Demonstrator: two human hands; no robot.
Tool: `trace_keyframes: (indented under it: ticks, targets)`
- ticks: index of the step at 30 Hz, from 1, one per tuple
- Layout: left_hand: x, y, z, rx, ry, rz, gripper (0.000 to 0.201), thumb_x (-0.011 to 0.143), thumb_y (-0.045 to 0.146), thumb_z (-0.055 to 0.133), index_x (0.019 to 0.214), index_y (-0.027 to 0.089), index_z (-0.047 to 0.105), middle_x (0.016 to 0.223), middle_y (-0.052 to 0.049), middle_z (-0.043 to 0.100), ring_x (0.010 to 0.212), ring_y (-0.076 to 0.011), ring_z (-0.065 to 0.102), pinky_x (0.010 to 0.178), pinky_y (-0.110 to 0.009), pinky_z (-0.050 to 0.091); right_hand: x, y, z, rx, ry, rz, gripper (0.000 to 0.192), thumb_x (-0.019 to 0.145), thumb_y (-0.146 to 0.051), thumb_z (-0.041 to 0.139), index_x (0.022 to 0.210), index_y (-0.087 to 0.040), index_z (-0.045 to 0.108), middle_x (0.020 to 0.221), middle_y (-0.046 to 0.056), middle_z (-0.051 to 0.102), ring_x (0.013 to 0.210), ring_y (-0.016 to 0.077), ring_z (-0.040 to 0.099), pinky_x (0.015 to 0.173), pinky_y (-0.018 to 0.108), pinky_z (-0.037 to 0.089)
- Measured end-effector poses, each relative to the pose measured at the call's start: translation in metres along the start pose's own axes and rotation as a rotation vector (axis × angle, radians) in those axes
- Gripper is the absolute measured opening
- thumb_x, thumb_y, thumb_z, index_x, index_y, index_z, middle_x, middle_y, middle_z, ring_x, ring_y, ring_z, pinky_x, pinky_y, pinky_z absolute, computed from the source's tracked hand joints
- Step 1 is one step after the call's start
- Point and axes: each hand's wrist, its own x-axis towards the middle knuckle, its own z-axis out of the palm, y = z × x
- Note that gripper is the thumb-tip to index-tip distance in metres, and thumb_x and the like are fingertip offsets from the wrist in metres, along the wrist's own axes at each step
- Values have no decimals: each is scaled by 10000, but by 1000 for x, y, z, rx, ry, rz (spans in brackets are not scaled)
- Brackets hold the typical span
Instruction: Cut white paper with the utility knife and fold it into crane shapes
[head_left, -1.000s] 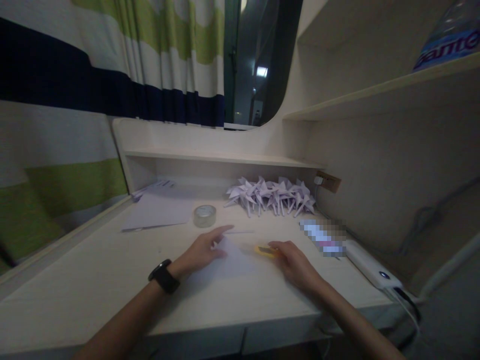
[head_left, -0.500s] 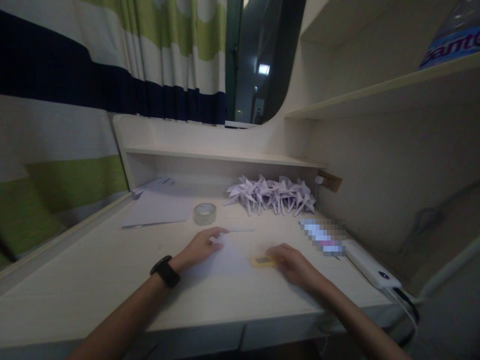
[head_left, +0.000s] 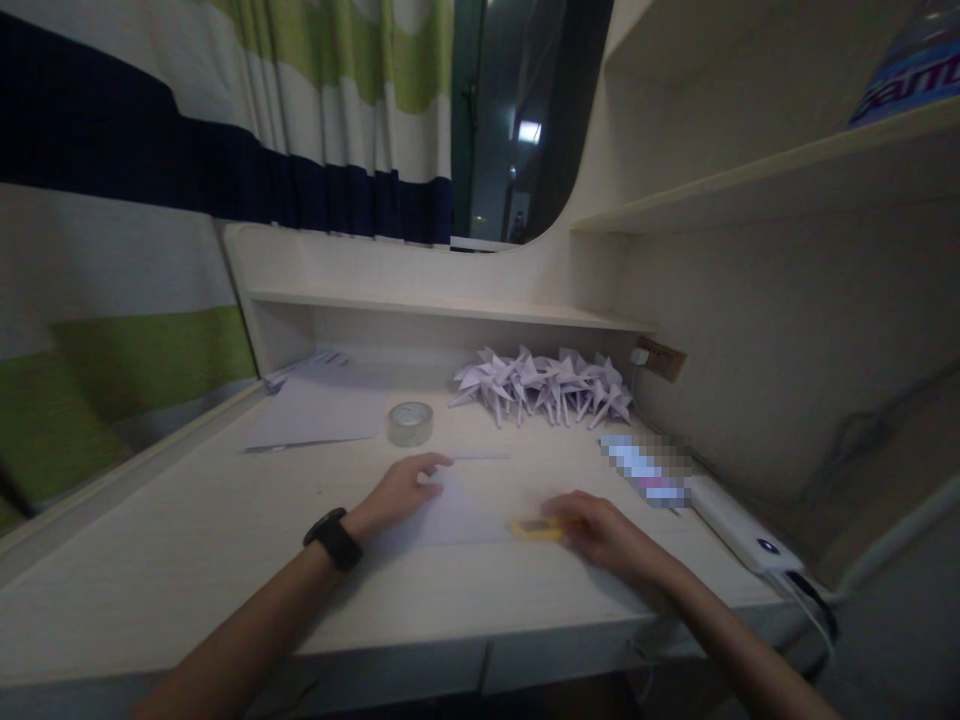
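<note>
My left hand (head_left: 407, 490), with a black watch on the wrist, holds a white sheet of paper (head_left: 469, 508) at its upper left. The thumb and fingertips are at the sheet's far edge, where a narrow strip (head_left: 481, 457) looks folded or raised. In my right hand (head_left: 596, 528) is a yellow utility knife (head_left: 536, 528), slightly blurred, its front end pointing left. The knife is over or beside the paper's near right corner; whether it touches the paper I cannot tell. Its blade does not show.
A roll of clear tape (head_left: 410, 424) stands behind my left hand. Paper pinwheels (head_left: 544, 385) lie in a row at the back. A stack of paper (head_left: 315, 410) rests at the left. On the right are a blurred-out phone (head_left: 645, 472) and a white power strip (head_left: 739, 530) with cables.
My right hand has moved slightly right with the utility knife, away from the middle of the paper. My left hand stays at the sheet's far edge. The view has tilted slightly.
</note>
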Motion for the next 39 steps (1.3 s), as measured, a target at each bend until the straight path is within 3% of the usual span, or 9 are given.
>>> trace_keyframes:
  ticks: [7,11,15,20,26,39]
  targets:
    - [-3,4,0,29,13,-8,373,761,207,564,1128,182,623,1047,-98,658,927,-235,615,811,-373,492,-2,-8,-5,45,-35,29,385,744,-92,583,1110,-204,628,1065,78,663,926,197,627,830,345,503]
    - [-12,23,0,243,143,158,432,822,242,541,1252,200,535,1248,-110,569,1121,-260,540,966,-437,417,-2,-13,-9,31,-62,51,343,749,-122,601,1081,-200,643,1038,80,667,901,206,626,815,357,502]
    - [-26,41,6,431,-6,325,352,917,335,445,1227,234,578,1362,-92,504,1324,-291,350,1095,-505,233,0,-18,-8,10,-47,46,344,760,-190,635,1105,-192,635,1055,97,659,922,223,618,832,372,492]
    - [-39,38,23,496,-147,213,441,952,451,330,1367,351,441,1507,-67,317,1387,-372,196,1060,-648,110,5,-26,12,-137,11,-68,397,786,-280,657,1166,-177,608,1150,125,612,1058,264,542,936,407,424]
    - [-43,34,31,550,-206,125,532,940,569,224,1424,378,334,1536,-70,244,1398,-362,172,1073,-627,90,12,-31,40,-213,83,-60,200,844,-217,582,1027,-185,654,1009,93,615,954,226,537,864,363,435]
    - [-42,34,32,567,-200,123,613,899,652,237,1438,368,308,1541,-91,215,1404,-362,151,1076,-620,90,11,-36,45,-197,120,-90,127,870,-214,561,927,-184,670,895,72,604,867,198,539,781,324,431]
